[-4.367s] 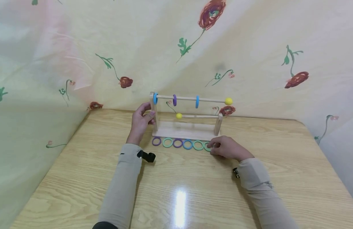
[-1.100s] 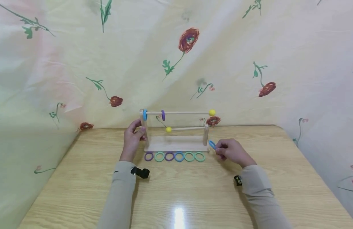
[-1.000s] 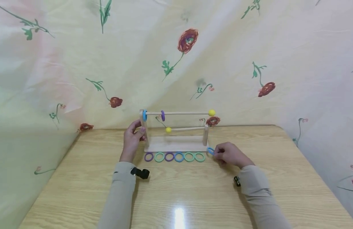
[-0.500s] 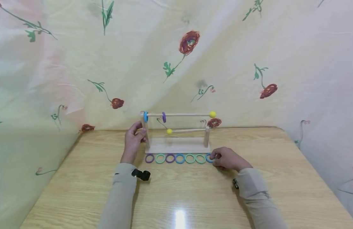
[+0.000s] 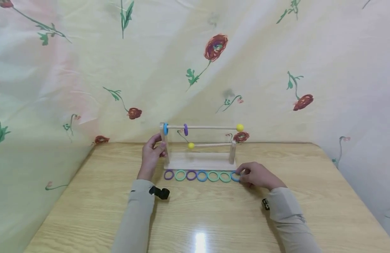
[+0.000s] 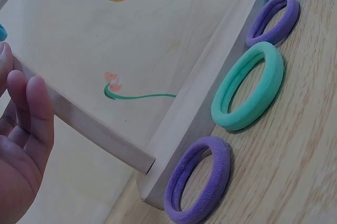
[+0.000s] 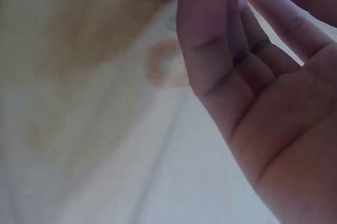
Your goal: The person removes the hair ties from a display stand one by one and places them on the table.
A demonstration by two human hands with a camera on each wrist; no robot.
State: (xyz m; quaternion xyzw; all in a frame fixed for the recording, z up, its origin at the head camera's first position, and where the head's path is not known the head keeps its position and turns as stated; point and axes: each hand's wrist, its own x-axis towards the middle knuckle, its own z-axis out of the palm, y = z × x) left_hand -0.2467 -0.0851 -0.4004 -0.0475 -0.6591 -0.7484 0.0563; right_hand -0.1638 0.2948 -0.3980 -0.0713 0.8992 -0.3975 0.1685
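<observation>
Lying just in front of the right end of the wooden stand, the blue end ring was pinched in the fingers of the right hand. A careless release could have dragged it into the green ring beside it. The fingers of the left hand gripped the stand's left post; a tug could have skewed everything on the counter.

The rings are purple, mint green and blue, the balls yellow. Red flowers pattern the cream cloth; the tan table is wood-grained.
</observation>
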